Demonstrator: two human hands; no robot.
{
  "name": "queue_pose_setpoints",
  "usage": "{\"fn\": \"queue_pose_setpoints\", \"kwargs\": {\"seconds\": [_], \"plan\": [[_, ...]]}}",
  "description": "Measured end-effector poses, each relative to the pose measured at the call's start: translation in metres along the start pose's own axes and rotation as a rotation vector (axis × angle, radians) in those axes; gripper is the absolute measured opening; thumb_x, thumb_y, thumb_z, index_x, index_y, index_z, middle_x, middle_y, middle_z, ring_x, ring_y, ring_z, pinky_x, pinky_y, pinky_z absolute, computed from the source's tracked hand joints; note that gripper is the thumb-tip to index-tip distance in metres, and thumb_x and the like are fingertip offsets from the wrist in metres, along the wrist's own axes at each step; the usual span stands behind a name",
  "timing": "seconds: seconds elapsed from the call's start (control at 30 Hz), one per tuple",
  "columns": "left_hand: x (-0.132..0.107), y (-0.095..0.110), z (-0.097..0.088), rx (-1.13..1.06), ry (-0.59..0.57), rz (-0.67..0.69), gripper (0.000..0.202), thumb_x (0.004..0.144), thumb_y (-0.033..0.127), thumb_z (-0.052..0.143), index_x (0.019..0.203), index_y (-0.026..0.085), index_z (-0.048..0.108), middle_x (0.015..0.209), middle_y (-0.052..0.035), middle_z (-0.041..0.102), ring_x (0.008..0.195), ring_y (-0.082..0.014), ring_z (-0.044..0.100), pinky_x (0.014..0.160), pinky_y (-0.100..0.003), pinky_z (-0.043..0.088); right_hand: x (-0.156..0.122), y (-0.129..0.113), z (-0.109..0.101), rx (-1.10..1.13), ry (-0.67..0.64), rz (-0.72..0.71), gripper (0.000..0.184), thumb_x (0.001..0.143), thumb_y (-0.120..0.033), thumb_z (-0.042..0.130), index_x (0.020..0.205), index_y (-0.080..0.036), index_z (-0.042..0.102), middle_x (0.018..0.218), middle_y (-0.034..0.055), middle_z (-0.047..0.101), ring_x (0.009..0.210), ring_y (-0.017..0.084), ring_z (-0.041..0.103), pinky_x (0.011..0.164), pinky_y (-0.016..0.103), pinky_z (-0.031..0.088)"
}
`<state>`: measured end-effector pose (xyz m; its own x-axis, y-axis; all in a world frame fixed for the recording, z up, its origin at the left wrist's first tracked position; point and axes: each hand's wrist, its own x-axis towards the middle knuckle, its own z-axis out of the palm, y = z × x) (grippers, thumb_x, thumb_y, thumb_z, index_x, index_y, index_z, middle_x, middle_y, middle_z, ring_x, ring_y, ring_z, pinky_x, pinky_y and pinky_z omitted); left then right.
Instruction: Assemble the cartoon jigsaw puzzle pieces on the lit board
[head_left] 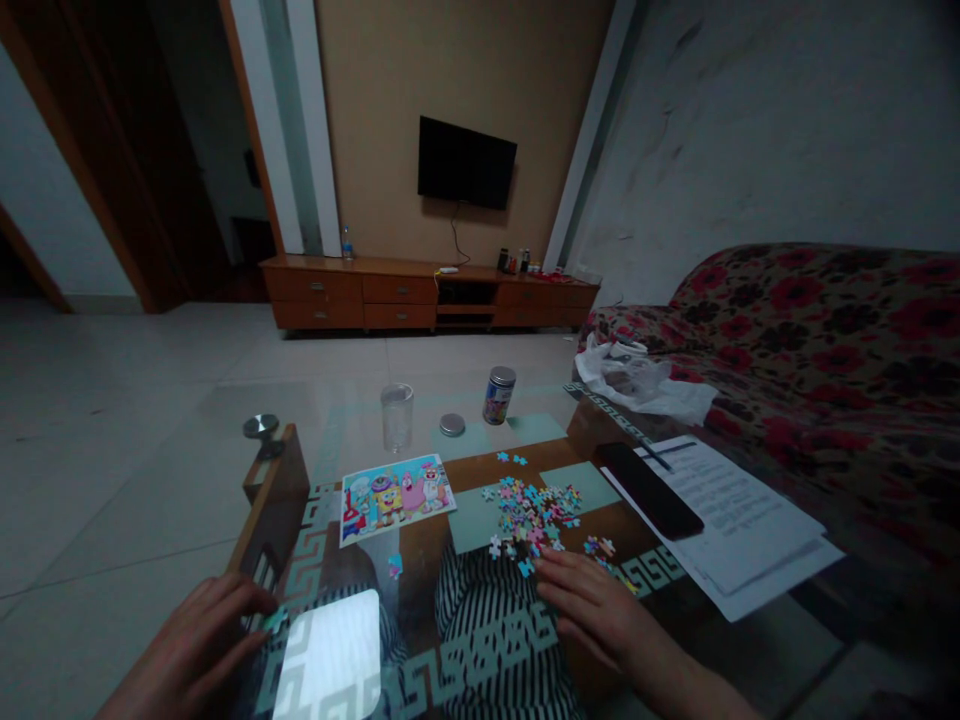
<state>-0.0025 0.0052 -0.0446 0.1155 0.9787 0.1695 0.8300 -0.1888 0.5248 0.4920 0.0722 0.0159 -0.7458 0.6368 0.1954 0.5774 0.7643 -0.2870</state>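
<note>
Puzzle pile: small interlocking puzzle pieces heaped loosely on the counter, in front of me; probably bunched there for easy reach.
Right hand: my right hand at the pile's near edge, fingers stretched out and loose, no piece seen in the grip; palm down, likely for steering small bits.
Left hand: my left hand at the counter's near left, index and thumb closed on a teal piece; a tip pinch, suits something so thin.
Stray piece: one blue-and-pink piece apart from the pile, below the picture card; reason unclear.
Picture card: glossy cartoon picture card, face up and upright to me, left of the pile; presumably so I can look at it.
Containers: printed cylindrical tin, standing, silvery top; flat round metal lid beside it; clear glass tumbler. All beyond the card and pile, likely out of my way.
Counter surface: shiny glass, greenish key-pattern border, brown panels; mirrors striped cloth.
Right side: slim black phone lying partly on printed papers, maybe weighting them; dark pen; crumpled thin plastic bag.
Background: floral fabric sofa, wooden cabinet, black TV.
</note>
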Motion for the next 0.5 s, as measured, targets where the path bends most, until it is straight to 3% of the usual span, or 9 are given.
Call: {"fn": "queue_pose_setpoints", "kwargs": {"seconds": [0.13,0.33,0.5], "plan": [[0.0,0.005,-0.001,-0.013,-0.006,0.002,0.026,0.083,0.048,0.053,0.093,0.029,0.067,0.093,-0.0026,0.066,0.092,-0.0242,0.06,0.082,-0.036,0.051,0.022,-0.026,0.008,-0.037,0.024,-0.019,0.04,0.092,-0.023,0.052,0.131,-0.03,0.053,0.14,0.0044,0.051,0.133,0.022,0.042,0.107,0.046,0.041],[0.005,0.036,-0.016,-0.03,-0.04,-0.079,0.028,0.083,0.048,0.051,0.087,0.026,0.066,0.093,-0.0048,0.064,0.092,-0.0251,0.058,0.083,-0.04,0.05,0.089,-0.08,0.029,0.061,-0.041,-0.086,0.044,0.093,-0.024,0.052,0.136,-0.023,0.048,0.144,0.0077,0.046,0.134,0.025,0.04,0.11,0.042,0.038],[0.007,0.049,-0.016,-0.068,-0.039,-0.08,0.023,0.084,0.044,0.051,0.086,0.025,0.064,0.091,-0.0039,0.062,0.091,-0.0243,0.055,0.084,-0.042,0.049,0.125,-0.097,0.041,0.108,-0.077,-0.176,0.049,0.091,-0.026,0.058,0.138,-0.023,0.046,0.144,0.0072,0.046,0.132,0.023,0.043,0.112,0.037,0.035]]}}
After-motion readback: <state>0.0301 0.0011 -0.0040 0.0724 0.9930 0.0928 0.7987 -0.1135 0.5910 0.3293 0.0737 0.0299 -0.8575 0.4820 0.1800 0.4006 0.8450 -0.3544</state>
